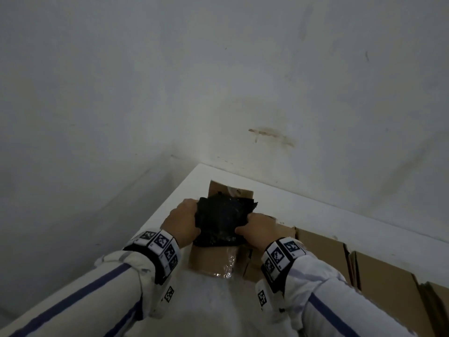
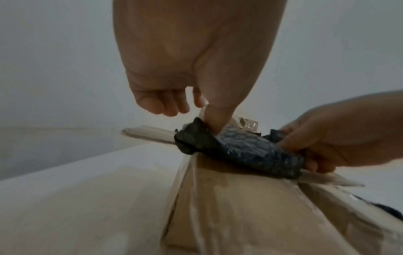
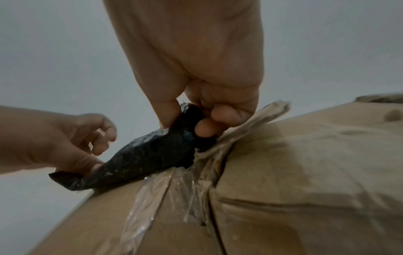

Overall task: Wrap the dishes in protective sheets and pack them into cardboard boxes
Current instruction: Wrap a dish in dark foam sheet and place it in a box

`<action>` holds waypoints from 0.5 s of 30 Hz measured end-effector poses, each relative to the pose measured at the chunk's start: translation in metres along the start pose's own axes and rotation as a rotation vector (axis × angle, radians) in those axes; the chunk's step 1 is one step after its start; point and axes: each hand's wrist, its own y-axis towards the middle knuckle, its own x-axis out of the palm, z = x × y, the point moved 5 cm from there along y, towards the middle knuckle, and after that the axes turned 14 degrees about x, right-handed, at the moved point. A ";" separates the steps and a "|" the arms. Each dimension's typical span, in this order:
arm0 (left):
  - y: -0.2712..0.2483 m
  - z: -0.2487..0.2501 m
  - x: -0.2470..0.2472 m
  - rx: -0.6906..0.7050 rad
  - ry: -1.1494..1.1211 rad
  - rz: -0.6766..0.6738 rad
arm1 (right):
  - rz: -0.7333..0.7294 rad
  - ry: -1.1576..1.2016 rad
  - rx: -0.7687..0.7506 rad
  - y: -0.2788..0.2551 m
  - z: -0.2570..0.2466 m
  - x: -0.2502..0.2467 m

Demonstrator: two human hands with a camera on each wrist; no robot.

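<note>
A bundle wrapped in black bubble sheet sits at the open top of a brown cardboard box on the white table. My left hand pinches the bundle's left edge; in the left wrist view the thumb presses into the black sheet. My right hand grips the right edge, its fingers curled round the black sheet beside a torn box flap. What the sheet covers is hidden.
Clear tape runs down the box's front. More cardboard boxes line the table's right side. The white table stands in a corner of grey walls, its left edge close to my left arm.
</note>
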 end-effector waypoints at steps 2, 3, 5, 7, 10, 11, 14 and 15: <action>0.008 -0.007 0.006 0.123 0.177 -0.080 | 0.085 -0.127 -0.002 0.000 -0.006 0.000; 0.010 -0.007 0.007 0.208 0.259 -0.133 | 0.118 -0.202 0.009 0.000 -0.009 0.001; 0.017 -0.002 0.011 0.368 0.344 -0.240 | 0.194 -0.300 -0.017 -0.002 -0.014 0.003; 0.025 -0.001 0.014 0.464 0.424 -0.322 | 0.248 -0.311 -0.083 -0.007 -0.019 0.001; 0.035 -0.005 0.024 0.464 0.385 -0.484 | 0.255 -0.401 -0.207 -0.010 -0.028 -0.002; 0.039 -0.006 0.026 0.444 0.391 -0.532 | 0.239 -0.450 -0.226 -0.009 -0.029 -0.002; 0.050 -0.007 0.035 0.475 0.474 -0.577 | 0.150 -0.564 -0.234 0.000 -0.030 0.003; 0.054 -0.007 0.037 0.493 0.504 -0.576 | 0.111 -0.594 -0.225 0.003 -0.028 0.005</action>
